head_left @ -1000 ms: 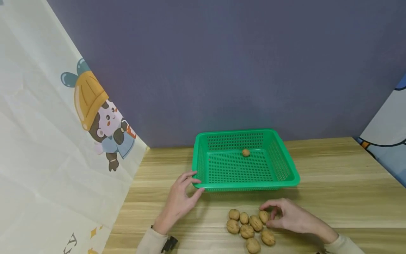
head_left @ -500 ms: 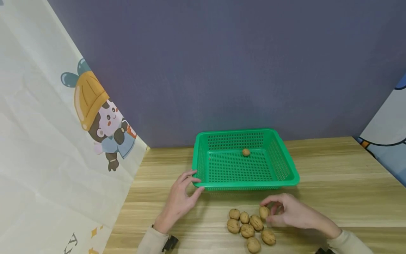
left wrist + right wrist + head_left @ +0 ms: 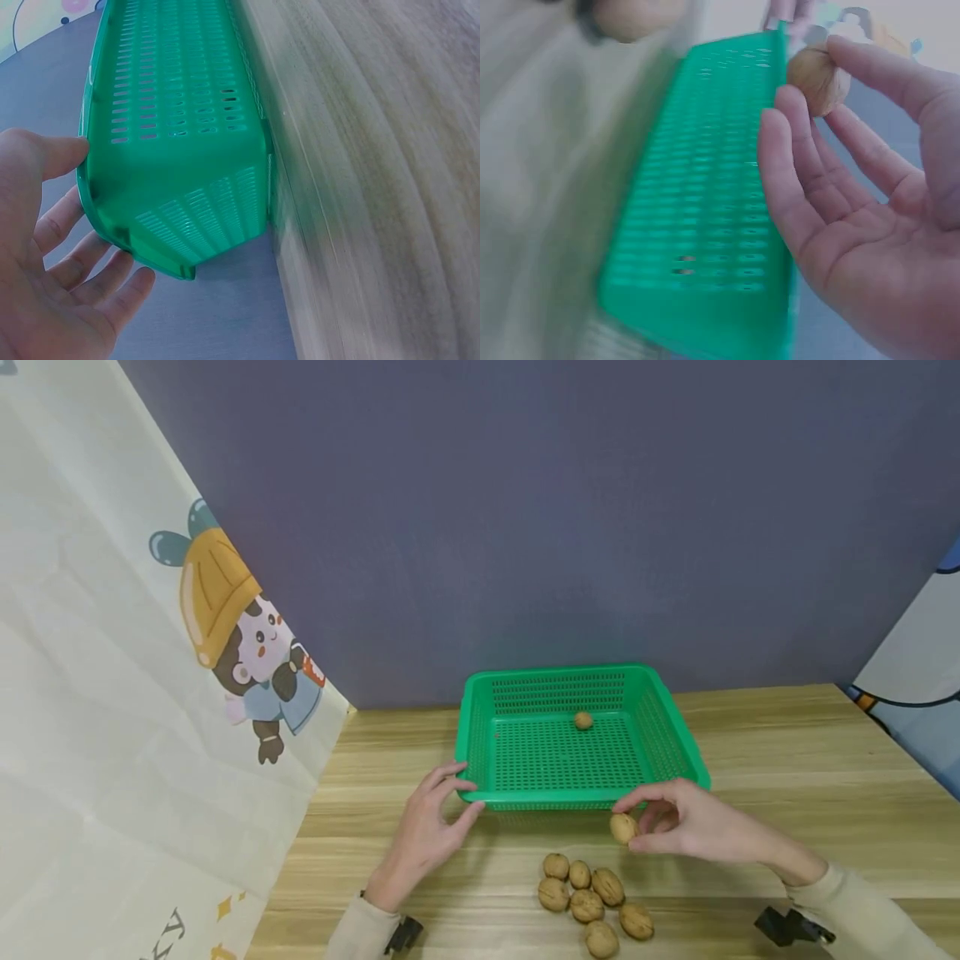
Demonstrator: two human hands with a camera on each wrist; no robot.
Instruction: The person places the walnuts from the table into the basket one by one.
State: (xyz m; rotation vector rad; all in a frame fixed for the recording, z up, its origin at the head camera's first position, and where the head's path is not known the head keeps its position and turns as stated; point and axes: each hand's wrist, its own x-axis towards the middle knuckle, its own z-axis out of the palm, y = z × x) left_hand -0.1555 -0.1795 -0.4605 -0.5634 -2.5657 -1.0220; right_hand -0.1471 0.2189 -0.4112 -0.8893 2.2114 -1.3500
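My right hand (image 3: 693,822) pinches a walnut (image 3: 622,829) between thumb and fingertips, just in front of the basket's near rim. In the right wrist view the same walnut (image 3: 819,79) shows between the fingertips, beside the basket's upper edge. A green plastic basket (image 3: 562,797) with slotted walls stands on the wooden table, one walnut (image 3: 582,720) lying inside near its back wall. My left hand (image 3: 423,835) holds the basket's near left corner, thumb at the front rim and fingers over the side rim. Several walnuts (image 3: 587,906) lie grouped on the table between the hands.
The wooden table (image 3: 795,777) runs back to a dark grey-blue panel (image 3: 525,527). A pale sheet with a cartoon figure (image 3: 255,643) hangs at the left, and another printed sheet (image 3: 911,652) borders the right.
My right hand has lifted a walnut away from the group and carried it toward the basket's near rim. My left hand has stayed at the basket's corner.
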